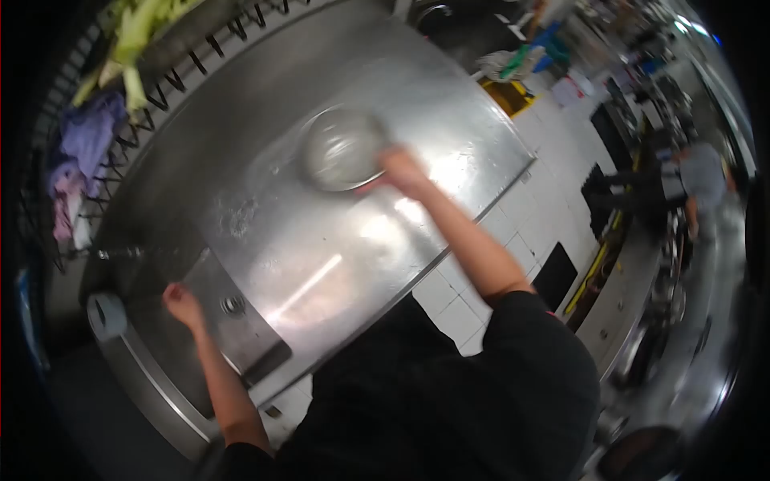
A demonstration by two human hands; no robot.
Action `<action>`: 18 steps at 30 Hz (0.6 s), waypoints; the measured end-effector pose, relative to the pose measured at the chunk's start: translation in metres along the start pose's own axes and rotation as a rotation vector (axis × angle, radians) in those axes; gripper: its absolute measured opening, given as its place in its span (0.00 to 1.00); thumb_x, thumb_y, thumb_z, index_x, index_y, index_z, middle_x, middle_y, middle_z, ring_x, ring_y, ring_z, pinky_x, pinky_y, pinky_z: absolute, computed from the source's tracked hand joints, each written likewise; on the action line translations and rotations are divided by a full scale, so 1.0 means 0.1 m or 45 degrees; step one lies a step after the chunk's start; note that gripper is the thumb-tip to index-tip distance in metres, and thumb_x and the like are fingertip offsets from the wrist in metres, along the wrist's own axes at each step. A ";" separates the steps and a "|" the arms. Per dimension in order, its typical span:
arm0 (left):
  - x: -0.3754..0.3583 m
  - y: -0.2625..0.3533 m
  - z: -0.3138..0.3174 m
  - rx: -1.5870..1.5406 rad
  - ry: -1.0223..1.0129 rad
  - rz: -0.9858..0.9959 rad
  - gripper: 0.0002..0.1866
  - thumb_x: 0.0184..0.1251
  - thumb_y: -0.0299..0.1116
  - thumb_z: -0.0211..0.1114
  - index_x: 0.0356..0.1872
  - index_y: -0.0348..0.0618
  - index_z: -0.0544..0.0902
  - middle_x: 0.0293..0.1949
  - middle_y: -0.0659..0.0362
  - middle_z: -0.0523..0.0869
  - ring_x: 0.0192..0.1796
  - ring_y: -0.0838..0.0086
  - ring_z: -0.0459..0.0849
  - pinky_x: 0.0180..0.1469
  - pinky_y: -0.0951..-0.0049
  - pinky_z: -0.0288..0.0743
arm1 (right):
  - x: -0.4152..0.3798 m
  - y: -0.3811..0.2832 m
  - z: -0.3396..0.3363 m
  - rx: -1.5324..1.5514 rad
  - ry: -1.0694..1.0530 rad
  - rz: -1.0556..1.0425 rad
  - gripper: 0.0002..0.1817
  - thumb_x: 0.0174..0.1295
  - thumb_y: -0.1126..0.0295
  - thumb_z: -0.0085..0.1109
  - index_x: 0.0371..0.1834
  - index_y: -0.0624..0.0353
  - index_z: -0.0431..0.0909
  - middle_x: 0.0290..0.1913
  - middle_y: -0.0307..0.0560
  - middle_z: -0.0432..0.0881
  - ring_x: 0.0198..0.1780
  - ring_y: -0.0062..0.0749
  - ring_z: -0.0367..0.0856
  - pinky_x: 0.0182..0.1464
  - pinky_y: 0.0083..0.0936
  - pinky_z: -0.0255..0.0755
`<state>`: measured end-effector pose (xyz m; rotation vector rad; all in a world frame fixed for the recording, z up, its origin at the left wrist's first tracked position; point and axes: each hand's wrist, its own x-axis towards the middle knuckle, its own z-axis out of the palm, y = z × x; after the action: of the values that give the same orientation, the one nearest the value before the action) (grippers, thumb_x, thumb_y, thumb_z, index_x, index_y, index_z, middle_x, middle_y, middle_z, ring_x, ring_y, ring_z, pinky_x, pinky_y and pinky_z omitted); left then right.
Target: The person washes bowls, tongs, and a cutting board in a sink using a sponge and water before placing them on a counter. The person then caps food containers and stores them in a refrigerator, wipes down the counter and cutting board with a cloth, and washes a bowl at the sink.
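A round metal bowl (341,149) sits on the wet stainless steel counter (449,96). My right hand (399,170) reaches out and grips the bowl's near rim. My left hand (183,305) rests on the edge of the sink (160,353) at the counter's left end, fingers curled, holding nothing that I can see. Near it a round drain fitting (233,305) sits in the sink's metal floor.
A wire rack (120,136) behind the counter holds purple cloths (90,132) and green leafy produce (136,36). White tile floor (553,144) lies to the right, with black mats (558,274). Another person (699,180) stands at a far workstation.
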<state>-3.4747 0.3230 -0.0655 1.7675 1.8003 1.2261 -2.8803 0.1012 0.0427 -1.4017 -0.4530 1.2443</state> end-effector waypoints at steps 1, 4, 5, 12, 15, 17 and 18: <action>-0.55 0.59 0.07 0.040 0.074 0.121 0.05 0.69 0.26 0.63 0.41 0.38 0.83 0.37 0.59 0.86 0.44 0.68 0.85 0.49 0.68 0.78 | -0.08 -0.20 -0.50 -0.060 0.119 -0.010 0.17 0.68 0.78 0.45 0.54 0.85 0.65 0.50 0.65 0.76 0.48 0.56 0.87 0.43 0.44 0.90; -2.18 2.42 0.77 -0.263 -0.562 -0.037 0.09 0.68 0.25 0.60 0.47 0.38 0.82 0.47 0.49 0.85 0.51 0.63 0.84 0.55 0.66 0.77 | -0.27 -0.75 -1.90 -0.341 0.493 -0.138 0.22 0.69 0.77 0.48 0.65 0.75 0.64 0.54 0.63 0.79 0.44 0.53 0.88 0.37 0.46 0.91; -2.80 2.58 1.16 0.006 -0.689 0.554 0.13 0.65 0.26 0.63 0.50 0.37 0.82 0.49 0.45 0.84 0.54 0.57 0.83 0.58 0.61 0.77 | -0.35 -0.97 -2.25 -0.542 0.513 -0.192 0.26 0.67 0.78 0.47 0.69 0.66 0.64 0.52 0.58 0.80 0.41 0.48 0.88 0.33 0.42 0.90; -4.72 5.08 3.19 -0.257 -1.205 1.185 0.32 0.76 0.48 0.52 0.70 0.31 0.70 0.74 0.45 0.68 0.80 0.58 0.58 0.81 0.58 0.47 | -0.29 -1.01 -3.15 -1.825 0.514 -0.704 0.39 0.56 0.86 0.47 0.76 0.67 0.54 0.66 0.75 0.67 0.66 0.72 0.69 0.70 0.46 0.64; -4.64 5.10 3.56 -0.182 -1.238 1.004 0.35 0.73 0.50 0.55 0.71 0.31 0.67 0.73 0.45 0.68 0.79 0.57 0.59 0.81 0.58 0.48 | -0.51 -0.67 -2.27 -1.841 0.439 -0.734 0.42 0.55 0.87 0.49 0.77 0.67 0.52 0.67 0.73 0.64 0.67 0.69 0.68 0.70 0.45 0.65; -4.04 4.94 3.16 -0.251 -1.494 0.530 0.44 0.67 0.53 0.64 0.74 0.30 0.62 0.74 0.42 0.66 0.77 0.54 0.62 0.79 0.58 0.53 | -0.71 -0.57 -1.59 -1.625 0.326 -0.911 0.40 0.57 0.86 0.52 0.77 0.70 0.52 0.69 0.72 0.63 0.71 0.65 0.63 0.74 0.43 0.59; -3.75 4.84 2.88 -0.263 -1.557 0.260 0.49 0.64 0.55 0.68 0.75 0.29 0.59 0.74 0.40 0.64 0.76 0.52 0.63 0.78 0.58 0.55 | -0.77 -0.56 -1.31 -1.513 0.330 -0.945 0.41 0.55 0.89 0.52 0.76 0.71 0.51 0.69 0.71 0.62 0.72 0.63 0.62 0.75 0.45 0.57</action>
<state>-2.8843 0.0019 0.0124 1.9050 0.7562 0.1690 -2.7757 -0.0100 0.0959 -2.0081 -1.5074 0.0810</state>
